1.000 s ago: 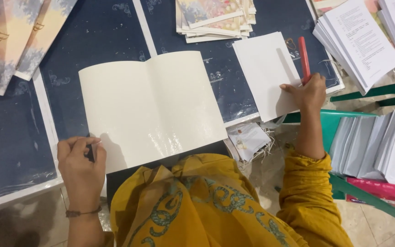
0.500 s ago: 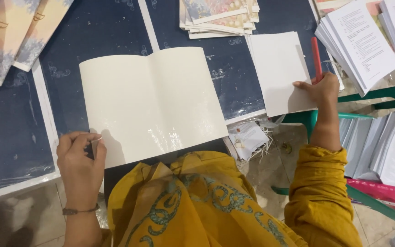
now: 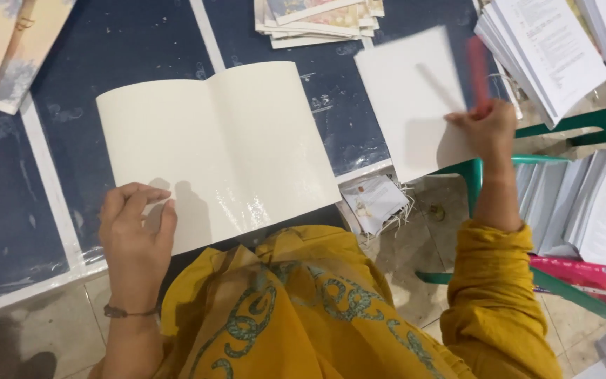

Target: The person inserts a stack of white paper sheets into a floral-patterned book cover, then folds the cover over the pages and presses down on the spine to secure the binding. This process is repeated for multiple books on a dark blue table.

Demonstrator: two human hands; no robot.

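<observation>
A wide cream sheet with a centre fold (image 3: 226, 147) lies open on the dark blue table (image 3: 113, 56) in front of me. My left hand (image 3: 135, 238) rests on its lower left corner, fingers curled; whether it holds anything small I cannot tell. My right hand (image 3: 489, 130) is raised at the right, gripping a red pencil-like stick (image 3: 478, 70) and the edge of a white block of pages (image 3: 415, 98), which is lifted and blurred.
A stack of printed covers (image 3: 317, 21) lies at the far edge. Piles of printed page blocks (image 3: 548, 49) sit at the right, more on green stools (image 3: 597, 210). Pale covers (image 3: 8, 56) lie at far left. Paper scraps (image 3: 376, 200) hang below the table.
My right hand has lifted the white page block and moved it left, toward the cream sheet. My left hand has slid onto the sheet's corner, its fingers curling.
</observation>
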